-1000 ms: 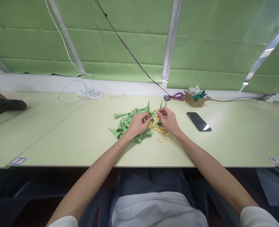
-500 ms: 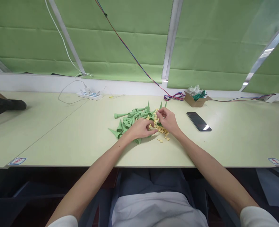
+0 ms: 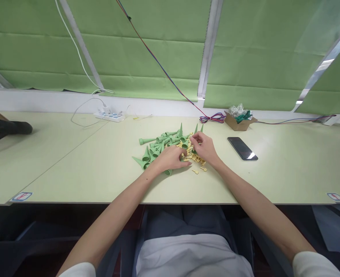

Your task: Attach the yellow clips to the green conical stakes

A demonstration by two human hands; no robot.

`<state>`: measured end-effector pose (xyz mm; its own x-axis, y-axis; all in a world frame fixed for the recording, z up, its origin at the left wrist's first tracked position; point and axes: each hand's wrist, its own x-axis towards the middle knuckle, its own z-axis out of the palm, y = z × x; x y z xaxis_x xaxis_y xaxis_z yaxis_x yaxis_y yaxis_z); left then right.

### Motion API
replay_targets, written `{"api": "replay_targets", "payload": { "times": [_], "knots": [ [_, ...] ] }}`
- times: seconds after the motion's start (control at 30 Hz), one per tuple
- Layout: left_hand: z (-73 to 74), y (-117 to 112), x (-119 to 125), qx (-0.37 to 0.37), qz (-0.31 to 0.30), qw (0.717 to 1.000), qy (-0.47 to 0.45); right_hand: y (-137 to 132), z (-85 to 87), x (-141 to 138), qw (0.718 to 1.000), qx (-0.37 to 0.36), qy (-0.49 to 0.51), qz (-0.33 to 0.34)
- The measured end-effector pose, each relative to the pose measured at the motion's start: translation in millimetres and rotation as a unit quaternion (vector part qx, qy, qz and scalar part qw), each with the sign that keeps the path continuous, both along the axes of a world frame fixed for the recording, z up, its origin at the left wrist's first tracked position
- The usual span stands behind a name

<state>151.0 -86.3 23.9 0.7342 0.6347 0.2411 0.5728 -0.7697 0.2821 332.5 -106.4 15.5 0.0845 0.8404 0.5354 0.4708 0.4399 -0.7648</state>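
Note:
A heap of green plastic cone spikes [image 3: 158, 144] lies in the middle of the pale table [image 3: 72, 169], with a smaller heap of little yellow plastic pieces [image 3: 190, 151] against its right side. My left hand [image 3: 171, 158] rests low on the near edge of the heaps, fingers curled down over a green cone and the yellow bits. My right hand [image 3: 203, 148] hovers over the yellow heap with thumb and forefinger pinched together on something too small to name.
A black phone [image 3: 242, 148] lies right of the heaps. Behind it stands a small cardboard box [image 3: 239, 121] with plastic bags and green parts, beside coiled red-blue wire [image 3: 213, 117]. A white power strip [image 3: 110, 115] sits at the back left; a dark object [image 3: 8, 127] lies far left.
My left hand has dropped from beside the right hand down onto the near edge of the heap. My right hand has stayed nearly in place, still pinched.

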Motion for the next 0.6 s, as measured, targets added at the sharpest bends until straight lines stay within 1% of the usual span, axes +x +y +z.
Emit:
{"api": "replay_targets", "payload": {
  "times": [0.27, 0.5, 0.6],
  "knots": [
    [-1.9, 0.4, -0.3, 0.013, 0.008, 1.000, 0.016, 0.2, -0.6, 0.0, 1.000, -0.001, -0.003, 0.002],
    [5.2, -2.7, -0.4, 0.005, 0.015, 0.998, 0.065, 0.5, -1.4, 0.2, 1.000, -0.002, -0.006, -0.002],
    [5.4, -2.4, 0.3, 0.002, 0.014, 0.997, 0.074, 0.8, -1.9, 0.1, 1.000, -0.001, -0.006, 0.000]
  ]
}}
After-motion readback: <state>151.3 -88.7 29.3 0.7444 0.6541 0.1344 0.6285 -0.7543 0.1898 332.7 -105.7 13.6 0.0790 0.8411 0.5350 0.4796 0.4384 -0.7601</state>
